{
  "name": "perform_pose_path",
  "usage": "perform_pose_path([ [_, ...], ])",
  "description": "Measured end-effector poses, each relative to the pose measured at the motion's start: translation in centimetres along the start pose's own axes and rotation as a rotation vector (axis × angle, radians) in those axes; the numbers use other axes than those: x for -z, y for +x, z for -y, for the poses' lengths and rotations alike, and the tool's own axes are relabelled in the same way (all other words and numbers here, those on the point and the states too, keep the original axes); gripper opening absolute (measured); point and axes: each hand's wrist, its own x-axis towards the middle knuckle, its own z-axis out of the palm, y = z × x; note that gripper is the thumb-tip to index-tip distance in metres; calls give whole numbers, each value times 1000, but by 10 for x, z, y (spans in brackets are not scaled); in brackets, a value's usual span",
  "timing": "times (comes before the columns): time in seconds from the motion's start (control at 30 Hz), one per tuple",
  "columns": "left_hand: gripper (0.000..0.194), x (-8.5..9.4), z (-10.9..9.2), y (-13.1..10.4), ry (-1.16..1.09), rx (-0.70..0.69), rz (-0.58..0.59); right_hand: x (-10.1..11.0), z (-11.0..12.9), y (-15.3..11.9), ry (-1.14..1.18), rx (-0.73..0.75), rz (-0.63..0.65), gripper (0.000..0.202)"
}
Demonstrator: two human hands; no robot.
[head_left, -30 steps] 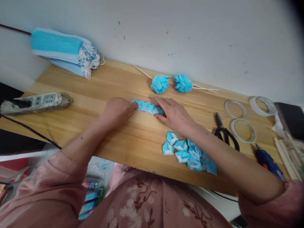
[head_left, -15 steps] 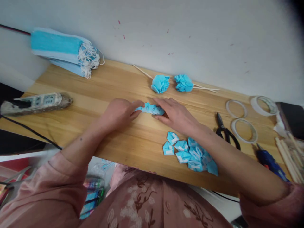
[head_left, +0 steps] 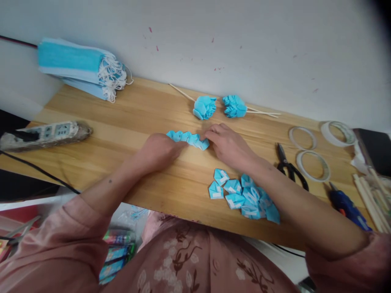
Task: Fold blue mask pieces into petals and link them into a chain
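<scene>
Print: too small to be read inside the large tape roll (head_left: pixel 329 137).
Blue folded strip (head_left: pixel 179 136): laid on the table (head_left: pixel 137 110), touched along its near edge by the left hand (head_left: pixel 161 150), at its right end by the right hand (head_left: pixel 228 144).
Fingers: bunched narrow at right; neither grip can be told.
Change: strip's left end, earlier covered, is exposed.

The right forearm hides part of the pile of folded blue pieces with white strips (head_left: pixel 235 200). The fingertips of the person's left hand (head_left: pixel 161 151) are too blurred to read clearly, and the white power strip with a black plug (head_left: pixel 51 133) is cut off by the left edge.
</scene>
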Motion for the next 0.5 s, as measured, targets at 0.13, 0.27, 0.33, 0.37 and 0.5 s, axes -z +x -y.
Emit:
perform_pose_path([
  [0.13,37,0,2,1,-38,40,22,-1,-2,5,58,-12,-15,37],
  [0.27,39,5,3,2,11,102,114,28,-12,-5,218,-47,-132,44],
  [0.33,42,7,4,3,26,130,143,49,-16,-20,228,-120,-192,39],
  [0.37,42,7,4,3,21,139,148,58,-17,-30,223,-162,-198,35],
  [0.5,44,6,5,4,13,164,147,77,-16,-74,181,-269,-88,25],
])
